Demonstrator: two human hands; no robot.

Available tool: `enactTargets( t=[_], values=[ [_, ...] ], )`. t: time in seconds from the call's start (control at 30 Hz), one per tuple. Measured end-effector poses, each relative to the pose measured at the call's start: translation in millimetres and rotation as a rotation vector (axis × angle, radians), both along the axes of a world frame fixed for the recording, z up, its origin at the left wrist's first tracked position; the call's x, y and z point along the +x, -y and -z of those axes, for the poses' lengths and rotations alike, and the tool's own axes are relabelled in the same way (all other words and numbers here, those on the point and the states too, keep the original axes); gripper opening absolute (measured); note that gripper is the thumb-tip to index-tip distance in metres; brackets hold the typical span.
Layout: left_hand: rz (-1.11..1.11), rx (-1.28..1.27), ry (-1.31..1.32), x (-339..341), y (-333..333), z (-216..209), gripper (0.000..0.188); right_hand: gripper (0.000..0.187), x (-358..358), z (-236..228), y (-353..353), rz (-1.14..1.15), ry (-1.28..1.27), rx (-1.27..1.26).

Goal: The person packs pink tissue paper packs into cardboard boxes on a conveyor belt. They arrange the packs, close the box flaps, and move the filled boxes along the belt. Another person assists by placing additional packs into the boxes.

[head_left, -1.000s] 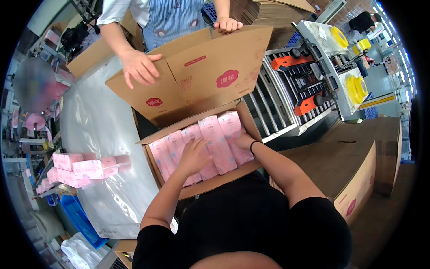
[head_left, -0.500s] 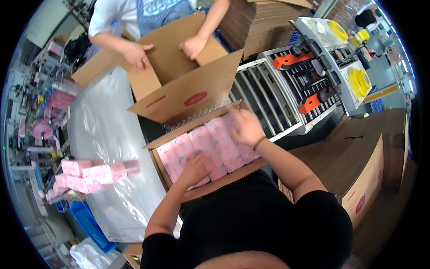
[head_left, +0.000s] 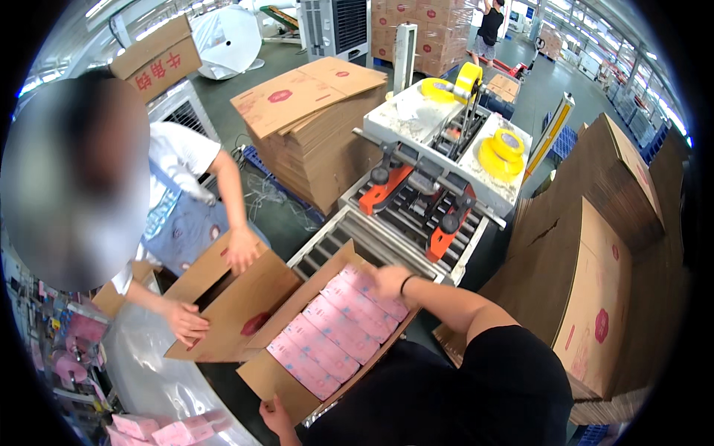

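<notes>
Pink packs (head_left: 338, 334) filled the open cardboard box (head_left: 279, 383) in front of me, lying flat in tight rows, and the box sat at the near end of a roller conveyor (head_left: 349, 241). My right hand (head_left: 387, 281) rested flat on the packs at the far corner, fingers spread, gripping nothing. My left hand (head_left: 274, 416) had its grip on the near bottom flap, fingers curled over the cardboard edge. Across from me, another person's hands (head_left: 242, 251) held the flaps of a second, empty box (head_left: 230, 308) just beside mine, its flap touching my box's left side.

To do this step well, I judged that the top layer needed pressing level, so no pack stood above the rim before the flaps folded. Holding the near flap steady kept the box from sliding on the rollers. Beyond stood a tape-sealing machine (head_left: 439, 178) with yellow tape rolls (head_left: 506, 145), and flat cartons (head_left: 312, 126) were stacked behind.
</notes>
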State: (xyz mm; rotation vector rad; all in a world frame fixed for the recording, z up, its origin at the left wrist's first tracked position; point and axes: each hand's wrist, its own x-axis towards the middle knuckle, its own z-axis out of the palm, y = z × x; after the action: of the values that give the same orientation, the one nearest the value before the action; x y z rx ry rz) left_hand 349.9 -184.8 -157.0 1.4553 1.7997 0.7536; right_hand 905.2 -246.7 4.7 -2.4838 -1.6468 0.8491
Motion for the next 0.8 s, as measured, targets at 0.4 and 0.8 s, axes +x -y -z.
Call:
enactTargets(
  t=[0.4, 0.8],
  values=[
    [0.667, 0.164, -0.523, 296, -42, -76, 0.110, 0.057, 92, 10, -106, -0.345, 0.180, 0.973],
    [0.105, -0.295, 0.762, 374, -6, 5, 0.071, 0.072, 200, 135, -13, -0.424, 0.065, 0.407]
  ],
)
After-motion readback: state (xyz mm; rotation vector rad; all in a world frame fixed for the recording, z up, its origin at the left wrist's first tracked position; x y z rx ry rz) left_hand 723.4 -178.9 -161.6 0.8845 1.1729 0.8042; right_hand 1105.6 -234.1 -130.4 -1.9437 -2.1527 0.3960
